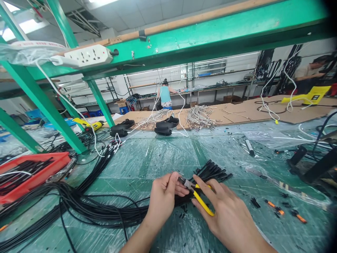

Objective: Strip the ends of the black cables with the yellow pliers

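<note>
Yellow-handled cutting pliers (202, 203) are held in my right hand (228, 211), their handles between thumb and fingers and their jaws pointing left. The jaws meet a black cable end pinched in my left hand (164, 196). Beneath both hands runs a thick bundle of black cables (105, 211), coming from the left across the green table (168, 151). Its black tips (213, 172) fan out just beyond my right hand. Small black scraps lie on the plastic-covered surface near the pliers.
A red tray (52, 175) of black pieces sits at left, near green frame posts (100, 102). Orange-handled tools (275, 207) and a black stand (313, 165) are at right. Black holders (167, 124), grey cables (201, 117) and cardboard lie ahead. Two people are farther back.
</note>
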Action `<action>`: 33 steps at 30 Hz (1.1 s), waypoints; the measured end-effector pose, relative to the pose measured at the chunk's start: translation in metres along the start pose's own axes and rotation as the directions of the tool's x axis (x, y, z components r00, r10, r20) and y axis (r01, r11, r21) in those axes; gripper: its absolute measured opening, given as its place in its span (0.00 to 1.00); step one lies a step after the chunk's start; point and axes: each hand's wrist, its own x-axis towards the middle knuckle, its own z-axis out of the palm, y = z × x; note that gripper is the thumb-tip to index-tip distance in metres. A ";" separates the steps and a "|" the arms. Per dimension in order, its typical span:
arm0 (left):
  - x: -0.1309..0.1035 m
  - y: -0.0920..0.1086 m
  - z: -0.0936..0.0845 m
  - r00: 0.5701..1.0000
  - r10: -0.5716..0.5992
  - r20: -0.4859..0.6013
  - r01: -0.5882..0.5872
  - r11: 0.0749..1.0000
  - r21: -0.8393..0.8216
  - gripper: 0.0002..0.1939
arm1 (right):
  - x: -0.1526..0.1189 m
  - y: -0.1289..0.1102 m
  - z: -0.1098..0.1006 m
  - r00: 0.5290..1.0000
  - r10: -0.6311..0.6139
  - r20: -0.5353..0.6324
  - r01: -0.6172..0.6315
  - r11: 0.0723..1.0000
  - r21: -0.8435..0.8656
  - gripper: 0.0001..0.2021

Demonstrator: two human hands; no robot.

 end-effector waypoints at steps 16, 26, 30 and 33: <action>0.003 -0.004 -0.001 1.000 0.015 0.008 -0.015 1.000 -0.021 0.22 | 0.003 -0.003 -0.003 0.974 0.118 0.196 -0.159 0.964 0.213 0.20; 0.002 -0.004 -0.002 0.999 0.031 0.043 -0.033 0.999 0.041 0.19 | 0.004 0.000 -0.002 0.975 0.112 0.192 -0.147 0.972 0.182 0.22; 0.002 -0.002 -0.001 0.999 0.025 0.045 -0.026 0.999 0.026 0.20 | 0.003 -0.001 0.001 0.976 0.129 0.178 -0.162 0.969 0.188 0.22; 0.003 -0.002 0.000 1.000 -0.022 0.019 0.023 0.999 -0.048 0.21 | 0.000 -0.001 0.004 0.982 0.120 0.143 -0.140 0.980 0.138 0.21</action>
